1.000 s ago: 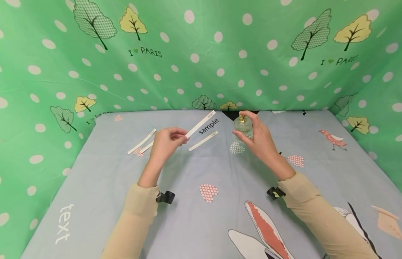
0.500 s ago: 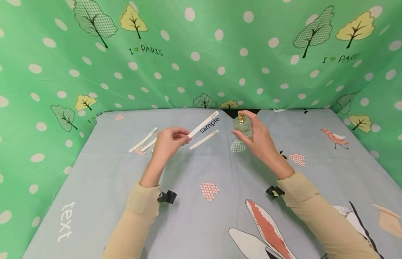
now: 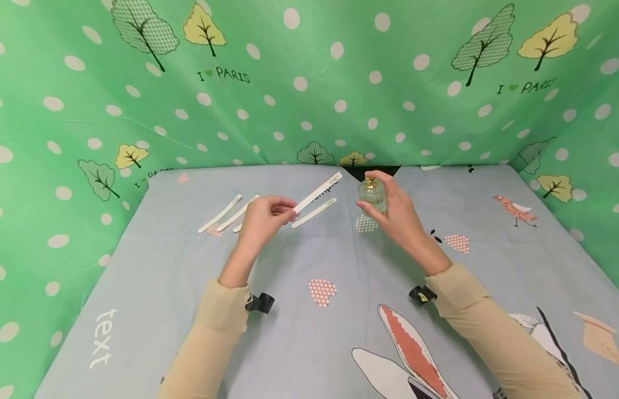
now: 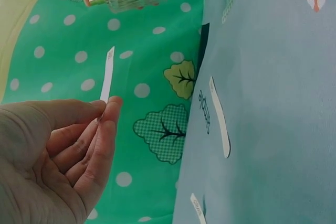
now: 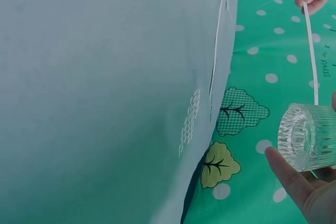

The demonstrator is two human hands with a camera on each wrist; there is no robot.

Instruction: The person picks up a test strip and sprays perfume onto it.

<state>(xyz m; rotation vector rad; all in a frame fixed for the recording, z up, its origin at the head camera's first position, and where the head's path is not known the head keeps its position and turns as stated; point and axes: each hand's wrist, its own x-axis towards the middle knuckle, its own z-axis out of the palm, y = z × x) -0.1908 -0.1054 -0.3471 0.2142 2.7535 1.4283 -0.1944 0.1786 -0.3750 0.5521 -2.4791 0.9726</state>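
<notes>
Bottle is at one o'clock from the tablecloth's middle, as we see it from the head, gripped by the right hand, forefinger on the gold top and thumb near the base. Toward nine o'clock of it, the left hand pinches a white strip (its tip is apart from the glass). We count four loose strips on the cloth, three at ten o'clock, one at twelve.
</notes>
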